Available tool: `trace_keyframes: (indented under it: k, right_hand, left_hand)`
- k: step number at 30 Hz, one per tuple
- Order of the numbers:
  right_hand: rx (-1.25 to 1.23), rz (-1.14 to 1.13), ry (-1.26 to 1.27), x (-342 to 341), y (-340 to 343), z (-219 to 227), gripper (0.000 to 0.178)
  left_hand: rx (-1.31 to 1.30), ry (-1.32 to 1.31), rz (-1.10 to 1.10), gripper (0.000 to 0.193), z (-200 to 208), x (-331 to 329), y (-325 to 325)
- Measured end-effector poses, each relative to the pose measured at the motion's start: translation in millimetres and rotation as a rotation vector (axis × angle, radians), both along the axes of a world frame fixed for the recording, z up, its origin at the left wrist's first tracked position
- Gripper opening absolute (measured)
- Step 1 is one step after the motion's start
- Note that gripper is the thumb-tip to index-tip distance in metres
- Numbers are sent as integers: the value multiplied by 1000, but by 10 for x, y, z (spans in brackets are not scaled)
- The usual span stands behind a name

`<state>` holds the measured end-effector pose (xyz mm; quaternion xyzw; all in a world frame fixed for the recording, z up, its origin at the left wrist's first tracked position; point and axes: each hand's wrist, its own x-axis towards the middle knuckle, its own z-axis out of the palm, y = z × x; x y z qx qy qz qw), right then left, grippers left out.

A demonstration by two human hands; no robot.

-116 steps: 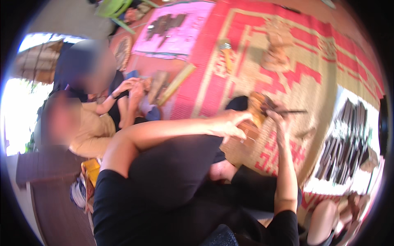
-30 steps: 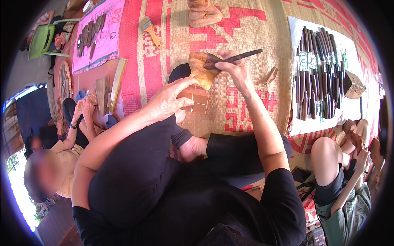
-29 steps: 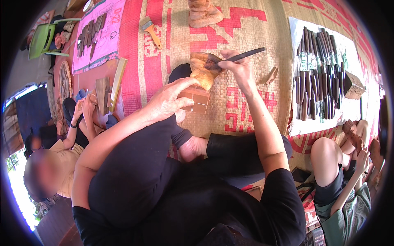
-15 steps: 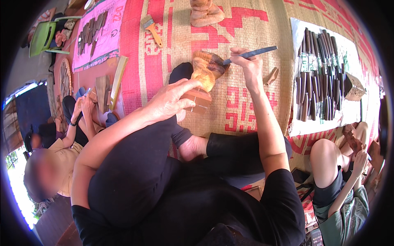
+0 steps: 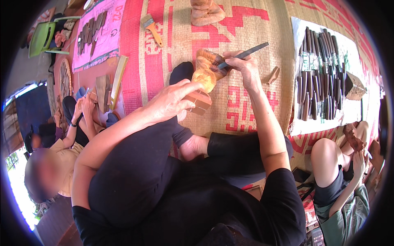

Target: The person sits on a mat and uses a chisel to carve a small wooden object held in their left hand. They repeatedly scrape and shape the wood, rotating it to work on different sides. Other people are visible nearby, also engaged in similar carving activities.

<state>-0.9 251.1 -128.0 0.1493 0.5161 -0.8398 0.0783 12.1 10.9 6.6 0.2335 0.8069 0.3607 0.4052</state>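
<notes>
A straw mat [image 5: 184, 41] with red patterning covers the floor around the carving [image 5: 203, 78], which is held between the person's hands just past their bent knee. From it, a second carved piece [image 5: 207, 14] lies at twelve o'clock, a flat brush [image 5: 153, 32] at ten, and a pink cloth [image 5: 111, 33] bearing dark tools at half past nine, with a green chair [image 5: 42, 39] beyond. At three o'clock are a curled wood scrap [image 5: 273, 76] and, farther out, a white sheet [image 5: 303, 125] with rows of dark-handled tools [image 5: 316, 84]. Co-workers sit at eight and between four and five. The carving is waisted and honey-yellow, darkening to brown at its upper right; below it is a reddish-brown block [image 5: 198, 103] marked with pale crossing lines. The left hand [image 5: 169, 102] has its grip around the block; the right hand [image 5: 245, 69] grips a slim dark tool [image 5: 255, 49], its tip at the darkened part.
</notes>
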Motion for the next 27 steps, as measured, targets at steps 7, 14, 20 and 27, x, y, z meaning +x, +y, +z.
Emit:
trace_keyframes:
  k: [7, 14, 20, 27]
  right_hand:
    - [115, -12, 47, -1, -8, 70, 20]
    - [121, -22, -8, -8, -14, 4, 21]
    - [150, 38, 66, 17, -66, 108, 26]
    - [143, 46, -27, -28, 69, -26, 29]
  left_hand:
    - [-17, -19, 4, 45, 34, 11, 16]
    - [-13, 3, -29, 45, -5, 18, 7]
    - [-59, 25, -73, 45, 25, 8, 36]
    - [-40, 140, -148, 47, -36, 2, -1]
